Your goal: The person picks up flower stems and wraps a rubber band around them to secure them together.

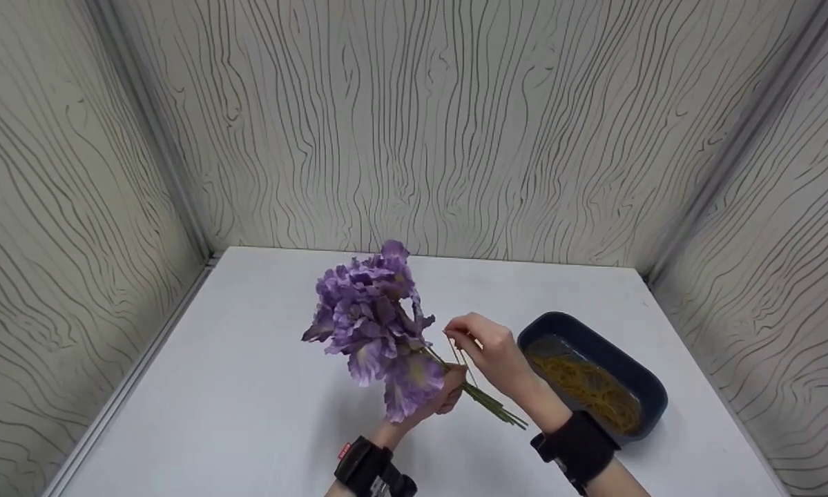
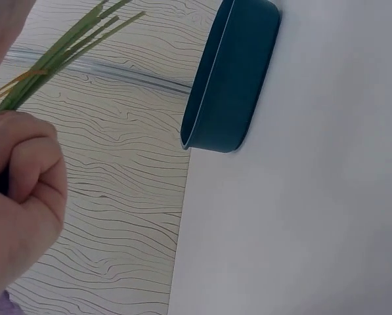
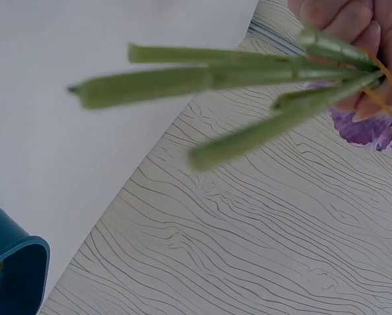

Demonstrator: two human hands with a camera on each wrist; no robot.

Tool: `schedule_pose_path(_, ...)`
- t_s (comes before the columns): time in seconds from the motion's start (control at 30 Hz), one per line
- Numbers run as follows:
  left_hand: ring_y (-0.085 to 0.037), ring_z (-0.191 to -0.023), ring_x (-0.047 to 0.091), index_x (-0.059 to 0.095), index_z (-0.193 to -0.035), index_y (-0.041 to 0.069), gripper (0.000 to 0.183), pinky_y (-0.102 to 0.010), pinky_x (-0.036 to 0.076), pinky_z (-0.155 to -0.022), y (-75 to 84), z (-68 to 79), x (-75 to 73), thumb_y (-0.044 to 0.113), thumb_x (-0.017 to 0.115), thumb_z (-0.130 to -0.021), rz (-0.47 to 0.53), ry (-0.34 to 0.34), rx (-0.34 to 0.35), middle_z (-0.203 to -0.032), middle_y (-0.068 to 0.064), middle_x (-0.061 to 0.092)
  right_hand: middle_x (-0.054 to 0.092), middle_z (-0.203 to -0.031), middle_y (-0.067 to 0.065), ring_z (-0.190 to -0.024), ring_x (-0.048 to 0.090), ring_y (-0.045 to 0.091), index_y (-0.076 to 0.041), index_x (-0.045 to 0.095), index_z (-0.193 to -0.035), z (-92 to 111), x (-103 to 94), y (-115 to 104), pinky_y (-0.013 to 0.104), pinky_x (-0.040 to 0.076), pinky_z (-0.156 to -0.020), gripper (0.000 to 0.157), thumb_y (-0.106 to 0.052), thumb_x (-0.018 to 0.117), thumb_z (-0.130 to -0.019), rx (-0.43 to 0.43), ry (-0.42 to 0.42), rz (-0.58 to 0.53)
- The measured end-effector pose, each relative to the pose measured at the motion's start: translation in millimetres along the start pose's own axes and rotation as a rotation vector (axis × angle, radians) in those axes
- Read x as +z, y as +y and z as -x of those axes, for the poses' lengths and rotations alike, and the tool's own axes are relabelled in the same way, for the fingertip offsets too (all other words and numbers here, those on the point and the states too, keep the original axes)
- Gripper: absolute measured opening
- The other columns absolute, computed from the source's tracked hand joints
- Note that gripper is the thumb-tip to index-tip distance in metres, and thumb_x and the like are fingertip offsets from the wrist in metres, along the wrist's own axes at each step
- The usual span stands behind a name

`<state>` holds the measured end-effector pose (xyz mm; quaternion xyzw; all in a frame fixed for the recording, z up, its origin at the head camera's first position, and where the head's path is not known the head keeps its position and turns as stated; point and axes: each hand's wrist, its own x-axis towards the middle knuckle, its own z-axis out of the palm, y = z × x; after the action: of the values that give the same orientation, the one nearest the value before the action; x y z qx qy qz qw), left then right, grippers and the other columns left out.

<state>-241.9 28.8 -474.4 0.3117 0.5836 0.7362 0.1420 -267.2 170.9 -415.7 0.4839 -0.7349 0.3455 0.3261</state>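
As the left grip (image 1: 447,393) clasps stems (image 1: 491,405), elastic (image 3: 385,107) stretches.

The purple flowers (image 1: 369,317) look like thin cloth, matt and ruffled at the edges. Their green stems (image 3: 182,82) appear to be plastic, smooth with a faint sheen and small ridges. The stretched yellow-orange band (image 3: 389,77) looks like rubber, as do the loose bands (image 1: 586,393) in the tub (image 2: 238,72) on the right, itself smooth, satin blue plastic. The white table (image 1: 248,386) is smooth and mostly matt. The far wall (image 1: 414,138) carries a printed woodgrain pattern; the left corner rail (image 1: 148,117) resembles dull grey metal. The black wrist straps (image 1: 583,449) look like matt cloth.
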Motion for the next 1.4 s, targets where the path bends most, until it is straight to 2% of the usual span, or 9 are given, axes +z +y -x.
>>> schedule_pose_path(0.1, -0.011, -0.041, 0.025, 0.025, -0.062, -0.007, 0.031, -0.023, 0.019, -0.039, -0.4, 0.3, 1.7, 0.003, 0.039, -0.088, 0.074, -0.031, -0.056, -0.052, -0.004, 0.029, 0.059, -0.083, 0.003, -0.069, 0.057, 0.01, -0.003, 0.059, -0.092, -5, -2.3, 0, 0.02, 0.046, -0.058, 0.018, 0.008, 0.064, -0.078, -0.011, 0.032, -0.005)
schedule_pose_path(0.2, -0.01, -0.041, 0.025, 0.027, -0.063, -0.009, 0.032, -0.022, 0.019, -0.039, -1.0, 0.2, 2.9, 0.007, 0.042, -0.087, 0.066, -0.034, -0.123, -0.052, 0.0, 0.031, 0.059, -0.084, 0.003, -0.07, 0.056, 0.01, -0.003, 0.059, -0.092, -8, -5.1, 1, 0.021, 0.046, -0.059, 0.009, 0.002, 0.061, -0.084, -0.028, 0.039, 0.009)
schedule_pose_path(0.33, -0.01, -0.04, 0.024, 0.03, -0.061, -0.006, 0.038, -0.023, 0.019, -0.038, -3.4, 0.5, 1.1, 0.015, 0.043, -0.089, -0.005, -0.021, -0.141, -0.05, 0.001, 0.03, 0.059, -0.083, 0.003, -0.071, 0.057, 0.011, -0.002, 0.06, -0.09, -8, -12.9, 5, 0.021, 0.047, -0.061, 0.005, -0.003, 0.061, -0.086, -0.013, 0.071, 0.049)
schedule_pose_path(0.47, -0.01, -0.041, 0.021, 0.028, -0.062, -0.003, 0.039, -0.023, 0.017, -0.038, -2.8, 0.9, -2.7, 0.018, 0.04, -0.093, 0.031, -0.06, -0.14, -0.052, 0.001, 0.027, 0.06, -0.081, 0.002, -0.069, 0.057, 0.011, -0.002, 0.061, -0.088, -3, -21.9, 13, 0.019, 0.046, -0.062, 0.012, 0.004, 0.066, -0.079, 0.052, 0.105, 0.072)
schedule_pose_path(0.6, -0.01, -0.042, 0.021, 0.027, -0.064, -0.003, 0.041, -0.023, 0.019, -0.039, 1.2, 0.8, -4.7, 0.021, 0.039, -0.095, 0.052, -0.117, -0.117, -0.053, 0.0, 0.027, 0.06, -0.079, 0.002, -0.066, 0.057, 0.012, -0.002, 0.061, -0.086, 5, -24.9, 23, 0.018, 0.044, -0.06, 0.019, 0.01, 0.067, -0.074, 0.121, 0.131, 0.058)
schedule_pose_path(0.9, -0.01, -0.045, 0.021, 0.028, -0.067, -0.002, 0.035, -0.024, 0.018, -0.042, 5.2, -0.2, -4.1, 0.015, 0.033, -0.098, 0.12, -0.215, -0.059, -0.056, 0.0, 0.025, 0.06, -0.076, 0.001, -0.06, 0.055, 0.012, -0.003, 0.061, -0.085, 31, -15.5, 43, 0.016, 0.042, -0.057, 0.016, 0.01, 0.066, -0.077, 0.26, 0.174, 0.017)
schedule_pose_path(1.17, -0.008, -0.041, 0.023, 0.029, -0.065, -0.002, 0.036, -0.024, 0.017, -0.038, 6.4, -4.7, -2.8, 0.012, 0.033, -0.098, 0.129, -0.147, -0.033, -0.052, 0.002, 0.027, 0.059, -0.076, -0.001, -0.06, 0.055, 0.011, -0.005, 0.06, -0.086, 58, 2.4, 50, 0.02, 0.045, -0.054, 0.017, 0.009, 0.064, -0.078, 0.386, 0.181, 0.016)
schedule_pose_path(1.3, -0.008, -0.041, 0.024, 0.028, -0.063, -0.002, 0.035, -0.025, 0.018, -0.037, 9.3, -5.5, -2.4, 0.009, 0.033, -0.097, 0.102, -0.113, 0.045, -0.052, 0.002, 0.028, 0.059, -0.073, 0.002, -0.057, 0.055, 0.015, -0.002, 0.059, -0.084, 69, 11.0, 48, 0.024, 0.045, -0.051, 0.019, 0.014, 0.064, -0.076, 0.423, 0.189, 0.01)
schedule_pose_path(1.4, -0.009, -0.042, 0.024, 0.03, -0.063, -0.001, 0.034, -0.024, 0.019, -0.038, 11.6, -5.9, -2.6, 0.008, 0.034, -0.096, 0.086, -0.076, 0.121, -0.053, 0.001, 0.029, 0.058, -0.07, 0.008, -0.054, 0.054, 0.019, 0.003, 0.058, -0.081, 67, 14.0, 35, 0.027, 0.045, -0.048, 0.015, 0.015, 0.064, -0.075, 0.408, 0.199, -0.009)
